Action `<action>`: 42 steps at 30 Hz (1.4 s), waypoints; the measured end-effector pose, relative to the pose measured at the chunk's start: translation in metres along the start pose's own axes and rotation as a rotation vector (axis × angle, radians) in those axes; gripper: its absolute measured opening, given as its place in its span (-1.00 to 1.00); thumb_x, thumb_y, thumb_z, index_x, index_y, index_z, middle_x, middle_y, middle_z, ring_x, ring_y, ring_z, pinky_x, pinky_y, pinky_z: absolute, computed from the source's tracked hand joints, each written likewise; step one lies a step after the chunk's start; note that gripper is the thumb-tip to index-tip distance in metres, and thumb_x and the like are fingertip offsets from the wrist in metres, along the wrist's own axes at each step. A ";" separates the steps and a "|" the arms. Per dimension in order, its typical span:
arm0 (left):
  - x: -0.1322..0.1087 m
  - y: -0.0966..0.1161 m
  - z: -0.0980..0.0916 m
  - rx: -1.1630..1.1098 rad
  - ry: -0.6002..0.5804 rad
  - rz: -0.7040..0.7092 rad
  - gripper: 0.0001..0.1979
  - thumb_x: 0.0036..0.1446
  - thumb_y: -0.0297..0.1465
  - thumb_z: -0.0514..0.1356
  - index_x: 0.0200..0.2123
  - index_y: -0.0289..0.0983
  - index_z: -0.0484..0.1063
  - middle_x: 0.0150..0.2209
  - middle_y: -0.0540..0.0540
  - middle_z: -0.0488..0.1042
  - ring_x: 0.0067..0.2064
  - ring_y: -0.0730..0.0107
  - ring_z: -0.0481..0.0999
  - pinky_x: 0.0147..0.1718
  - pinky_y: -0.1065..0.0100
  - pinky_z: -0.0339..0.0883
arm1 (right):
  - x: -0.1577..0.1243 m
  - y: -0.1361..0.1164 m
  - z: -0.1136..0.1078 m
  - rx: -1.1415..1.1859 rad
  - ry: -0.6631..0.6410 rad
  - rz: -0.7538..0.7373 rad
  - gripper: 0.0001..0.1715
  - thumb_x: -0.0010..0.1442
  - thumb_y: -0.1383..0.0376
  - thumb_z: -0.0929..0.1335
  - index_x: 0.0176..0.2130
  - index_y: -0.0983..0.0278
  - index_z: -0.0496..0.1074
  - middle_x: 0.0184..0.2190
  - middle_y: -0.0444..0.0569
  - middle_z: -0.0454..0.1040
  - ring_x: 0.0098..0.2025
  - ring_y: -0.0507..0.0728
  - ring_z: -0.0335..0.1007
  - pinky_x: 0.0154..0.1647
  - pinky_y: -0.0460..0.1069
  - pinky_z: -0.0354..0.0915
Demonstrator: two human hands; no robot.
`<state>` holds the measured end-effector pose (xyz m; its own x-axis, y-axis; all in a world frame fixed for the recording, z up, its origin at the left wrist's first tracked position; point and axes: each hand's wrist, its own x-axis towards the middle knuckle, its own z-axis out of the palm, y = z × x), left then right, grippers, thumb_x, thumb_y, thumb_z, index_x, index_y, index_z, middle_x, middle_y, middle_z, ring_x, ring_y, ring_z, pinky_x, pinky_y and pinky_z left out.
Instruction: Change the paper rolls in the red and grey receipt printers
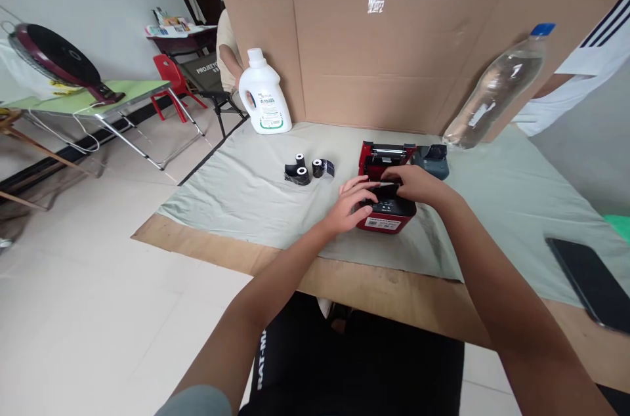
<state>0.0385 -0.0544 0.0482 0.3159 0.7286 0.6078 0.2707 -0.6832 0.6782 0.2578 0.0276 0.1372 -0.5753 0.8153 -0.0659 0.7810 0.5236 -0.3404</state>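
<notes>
- Table (197, 240) under pale cloth (231, 193): red printer (391, 207) near its front edge, lid (388, 157) raised.
- Left hand (347, 207): fingers loosely spread over the printer.
- Right hand (416, 184): fingers bent into it; cannot tell whether gripping.
- Black rolls (291, 171), farther left.
- Cardboard (349, 75) behind.

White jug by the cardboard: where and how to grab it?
By the handle, coming from the left: its loop is on that side of the jug, with an opening through it. The jug stands upright with cardboard behind it, so that side seems easiest.

Bright, soft light, stretched edges
</notes>
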 end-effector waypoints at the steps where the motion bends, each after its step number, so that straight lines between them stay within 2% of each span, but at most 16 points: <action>1: 0.000 -0.001 0.002 0.024 -0.015 -0.002 -0.51 0.40 0.06 0.02 -0.08 -0.17 0.56 0.23 -0.23 0.52 0.42 -0.07 0.23 0.39 -0.12 0.04 | 0.003 -0.002 -0.002 -0.016 -0.044 0.012 -0.46 0.02 0.51 0.35 -0.02 0.22 0.59 -0.07 0.00 0.68 -0.06 0.21 0.57 -0.10 -0.02 0.36; 4: -0.002 -0.004 0.005 0.112 -0.026 0.032 -0.43 0.40 0.07 -0.02 0.02 -0.19 0.58 0.15 -0.24 0.57 0.32 -0.06 0.33 0.34 -0.12 0.10 | 0.010 -0.014 -0.001 -0.153 -0.132 0.087 -0.65 0.12 0.37 0.40 -0.08 0.19 0.63 -0.10 0.02 0.69 -0.06 0.25 0.57 -0.14 0.01 0.35; 8: -0.005 -0.006 0.006 0.212 -0.009 0.117 -0.49 0.42 -0.02 0.01 0.09 -0.20 0.57 0.12 -0.22 0.61 0.26 -0.05 0.37 0.30 -0.10 0.11 | 0.014 -0.031 0.004 -0.318 -0.104 0.199 -0.71 0.23 0.20 0.40 -0.10 0.17 0.68 -0.09 0.12 0.68 0.03 0.35 0.54 -0.16 0.07 0.31; 10: -0.007 -0.006 0.006 0.231 -0.012 0.138 -0.50 0.43 -0.04 0.01 0.11 -0.20 0.56 0.12 -0.22 0.61 0.25 -0.03 0.38 0.29 -0.09 0.13 | 0.010 -0.030 -0.001 -0.271 -0.108 0.187 -0.73 0.24 0.17 0.41 -0.15 0.16 0.70 -0.14 0.10 0.68 -0.01 0.34 0.54 -0.18 0.06 0.30; 13: -0.007 -0.007 0.006 0.248 -0.021 0.153 -0.52 0.44 -0.06 0.01 0.13 -0.20 0.55 0.13 -0.22 0.60 0.26 -0.03 0.37 0.28 -0.08 0.12 | -0.004 -0.014 -0.022 -0.017 -0.100 0.075 -0.71 0.24 0.07 0.39 -0.29 0.15 0.68 -0.31 -0.02 0.66 -0.21 0.24 0.53 -0.24 0.04 0.30; 15: -0.007 -0.007 0.006 0.252 -0.012 0.165 -0.53 0.44 -0.08 0.02 0.14 -0.20 0.54 0.13 -0.22 0.60 0.25 -0.03 0.38 0.27 -0.07 0.11 | -0.013 0.000 -0.038 0.137 0.106 0.077 -0.60 0.27 -0.01 0.35 -0.35 0.16 0.65 -0.40 -0.04 0.61 -0.31 0.21 0.48 -0.27 0.06 0.29; 18: -0.007 -0.008 0.007 0.254 0.009 0.188 -0.53 0.43 -0.08 0.03 0.13 -0.21 0.54 0.12 -0.23 0.61 0.23 -0.02 0.40 0.25 -0.06 0.13 | -0.015 0.019 -0.047 0.240 0.573 0.175 -0.59 0.29 -0.01 0.31 -0.30 0.20 0.61 -0.36 0.01 0.60 -0.36 0.19 0.40 -0.25 0.10 0.30; 19: -0.007 -0.008 0.007 0.260 0.010 0.191 -0.53 0.43 -0.08 0.03 0.13 -0.21 0.55 0.12 -0.23 0.61 0.22 -0.02 0.41 0.24 -0.06 0.15 | -0.012 0.024 -0.044 0.281 0.647 0.188 -0.61 0.29 0.01 0.32 -0.25 0.21 0.60 -0.34 0.02 0.60 -0.38 0.17 0.39 -0.25 0.11 0.31; 20: -0.007 -0.008 0.007 0.268 0.012 0.194 -0.52 0.43 -0.07 0.02 0.12 -0.21 0.55 0.12 -0.23 0.61 0.22 -0.02 0.41 0.23 -0.06 0.16 | -0.007 0.028 -0.040 0.338 0.656 0.191 -0.61 0.28 0.01 0.33 -0.21 0.22 0.60 -0.35 0.02 0.59 -0.40 0.16 0.37 -0.26 0.10 0.31; 24: -0.008 -0.007 0.005 0.296 0.036 0.223 -0.54 0.44 -0.09 0.02 0.11 -0.22 0.55 0.12 -0.22 0.62 0.20 0.00 0.42 0.20 -0.06 0.19 | 0.010 0.040 -0.021 0.567 0.472 0.192 -0.57 0.27 -0.05 0.34 -0.28 0.23 0.58 -0.58 -0.11 0.39 -0.51 0.09 0.27 -0.41 0.02 0.23; 27: -0.008 -0.005 0.004 0.309 0.053 0.259 -0.56 0.44 -0.13 0.03 0.12 -0.23 0.54 0.12 -0.22 0.62 0.19 0.01 0.42 0.18 -0.05 0.19 | 0.003 0.041 -0.026 0.595 0.369 0.142 -0.63 0.22 -0.01 0.40 -0.35 0.21 0.58 -0.56 -0.09 0.41 -0.46 0.09 0.30 -0.41 0.01 0.24; 31: -0.007 -0.002 0.003 0.322 0.077 0.326 -0.60 0.44 -0.16 0.05 0.10 -0.23 0.55 0.09 -0.22 0.64 0.16 0.01 0.43 0.14 -0.05 0.21 | -0.018 0.036 -0.045 0.473 0.048 0.054 -0.66 0.13 -0.04 0.46 -0.31 0.15 0.66 -0.39 0.00 0.57 -0.32 0.19 0.45 -0.33 0.07 0.36; 33: -0.007 0.000 0.002 0.330 0.078 0.336 -0.58 0.45 -0.15 0.04 0.12 -0.23 0.54 0.10 -0.23 0.63 0.15 0.01 0.43 0.13 -0.05 0.22 | -0.024 0.032 -0.048 0.388 -0.079 0.012 -0.61 0.11 -0.05 0.47 -0.19 0.12 0.69 -0.24 0.03 0.61 -0.23 0.24 0.52 -0.24 0.10 0.43; 35: -0.007 0.001 0.001 0.336 0.071 0.312 -0.53 0.46 -0.13 0.00 0.20 -0.21 0.51 0.14 -0.23 0.61 0.17 0.01 0.42 0.16 -0.04 0.21 | -0.024 0.026 -0.045 0.316 -0.124 0.002 -0.45 0.08 -0.03 0.47 0.03 0.09 0.64 -0.04 0.06 0.58 -0.13 0.27 0.55 -0.11 0.14 0.48; 37: -0.008 0.001 0.000 0.325 0.066 0.268 -0.50 0.47 -0.12 -0.02 0.29 -0.18 0.44 0.22 -0.22 0.55 0.22 0.01 0.40 0.21 -0.04 0.20 | -0.023 0.022 -0.040 0.260 -0.135 0.044 -0.23 0.05 0.00 0.49 0.24 0.04 0.51 0.16 0.07 0.47 -0.07 0.29 0.57 -0.02 0.16 0.50; 42: -0.007 -0.007 -0.001 0.297 0.097 0.175 -0.46 0.50 -0.14 -0.05 0.45 -0.10 0.22 0.41 -0.22 0.34 0.36 0.02 0.30 0.30 -0.04 0.12 | -0.020 0.022 -0.034 0.250 -0.218 0.114 -0.03 0.06 -0.02 0.49 0.40 -0.07 0.29 0.43 0.03 0.18 0.02 0.31 0.58 0.11 0.19 0.51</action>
<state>0.0334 -0.0552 0.0397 0.2973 0.5912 0.7498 0.4775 -0.7721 0.4195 0.2949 0.0312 0.1628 -0.5477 0.7787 -0.3061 0.7747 0.3337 -0.5371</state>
